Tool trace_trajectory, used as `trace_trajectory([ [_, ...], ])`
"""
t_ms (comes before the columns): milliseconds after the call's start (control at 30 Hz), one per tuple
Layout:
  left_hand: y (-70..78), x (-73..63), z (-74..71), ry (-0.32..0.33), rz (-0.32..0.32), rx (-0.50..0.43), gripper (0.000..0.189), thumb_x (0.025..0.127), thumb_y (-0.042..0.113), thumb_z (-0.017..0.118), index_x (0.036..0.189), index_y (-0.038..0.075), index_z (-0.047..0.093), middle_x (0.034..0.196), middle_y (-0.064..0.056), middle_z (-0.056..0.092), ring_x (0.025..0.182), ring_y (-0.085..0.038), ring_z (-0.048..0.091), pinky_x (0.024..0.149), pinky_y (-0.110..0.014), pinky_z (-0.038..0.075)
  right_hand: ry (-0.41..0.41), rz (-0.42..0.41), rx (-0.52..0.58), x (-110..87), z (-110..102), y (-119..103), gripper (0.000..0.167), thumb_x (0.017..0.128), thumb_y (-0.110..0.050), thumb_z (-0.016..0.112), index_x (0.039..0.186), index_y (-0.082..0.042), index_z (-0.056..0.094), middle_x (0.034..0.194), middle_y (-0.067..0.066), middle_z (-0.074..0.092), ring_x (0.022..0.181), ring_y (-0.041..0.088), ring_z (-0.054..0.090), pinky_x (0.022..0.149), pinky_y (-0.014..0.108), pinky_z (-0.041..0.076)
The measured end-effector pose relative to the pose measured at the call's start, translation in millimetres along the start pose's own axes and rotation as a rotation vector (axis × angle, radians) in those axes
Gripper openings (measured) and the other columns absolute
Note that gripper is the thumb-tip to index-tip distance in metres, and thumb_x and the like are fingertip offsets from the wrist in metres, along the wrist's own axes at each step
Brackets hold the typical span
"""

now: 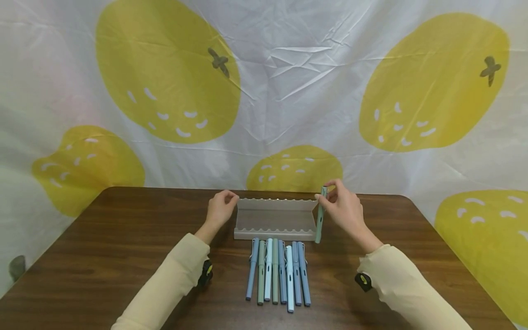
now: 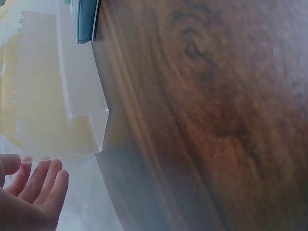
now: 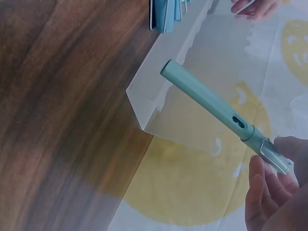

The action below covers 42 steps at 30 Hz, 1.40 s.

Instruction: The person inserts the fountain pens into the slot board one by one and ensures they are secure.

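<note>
My right hand [image 1: 344,208] pinches a green fountain pen [image 1: 320,215] at its capped, clipped end. The pen points down and stands tilted at the right end of a translucent pen tray [image 1: 274,235] with notched edges. In the right wrist view its barrel [image 3: 207,98] overlaps the tray, fingertips around the cap. My left hand [image 1: 220,211] pinches the back left corner of the tray between thumb and fingers. The left wrist view shows the left hand [image 2: 36,197] at the tray's end edge.
Several blue, light blue and green pens [image 1: 275,270] lie side by side in front of the tray on the brown wooden table [image 1: 165,220]. Behind the table hangs a white cloth [image 1: 297,105] printed with large yellow fruits.
</note>
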<state>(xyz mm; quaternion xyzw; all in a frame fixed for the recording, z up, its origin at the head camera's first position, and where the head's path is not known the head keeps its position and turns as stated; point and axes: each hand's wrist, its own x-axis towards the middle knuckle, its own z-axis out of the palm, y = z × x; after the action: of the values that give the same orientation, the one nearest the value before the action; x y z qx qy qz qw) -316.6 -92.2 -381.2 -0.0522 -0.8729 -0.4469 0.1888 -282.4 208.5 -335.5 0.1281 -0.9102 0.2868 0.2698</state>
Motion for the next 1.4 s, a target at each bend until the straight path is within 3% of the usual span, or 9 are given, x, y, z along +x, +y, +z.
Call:
trace_trajectory([
  [633, -0.9, 0.0, -0.3, -0.008, -0.004, -0.006, 0.016, 0.085, 0.015, 0.058, 0.085, 0.0, 0.063, 0.081, -0.012, 0.063, 0.078, -0.026, 0.059, 0.071, -0.039, 0.044, 0.127, -0.067, -0.037, 17.2, 15.3, 3.0, 0.034, 0.08, -0.03, 0.065, 0.105, -0.012, 0.051, 0.072, 0.0, 0.061, 0.055, 0.015, 0.056, 0.044, 0.033, 0.038],
  [1400, -1.2, -0.8, -1.1, -0.007, -0.006, -0.015, 0.016, 0.085, 0.014, 0.057, 0.085, -0.001, 0.063, 0.078, -0.012, 0.063, 0.075, -0.026, 0.059, 0.069, -0.039, 0.045, -0.025, -0.036, -0.088, 14.6, 27.6, 5.7, 0.034, 0.08, -0.03, 0.065, 0.105, -0.013, 0.05, 0.073, 0.002, 0.063, 0.057, 0.019, 0.057, 0.044, 0.033, 0.037],
])
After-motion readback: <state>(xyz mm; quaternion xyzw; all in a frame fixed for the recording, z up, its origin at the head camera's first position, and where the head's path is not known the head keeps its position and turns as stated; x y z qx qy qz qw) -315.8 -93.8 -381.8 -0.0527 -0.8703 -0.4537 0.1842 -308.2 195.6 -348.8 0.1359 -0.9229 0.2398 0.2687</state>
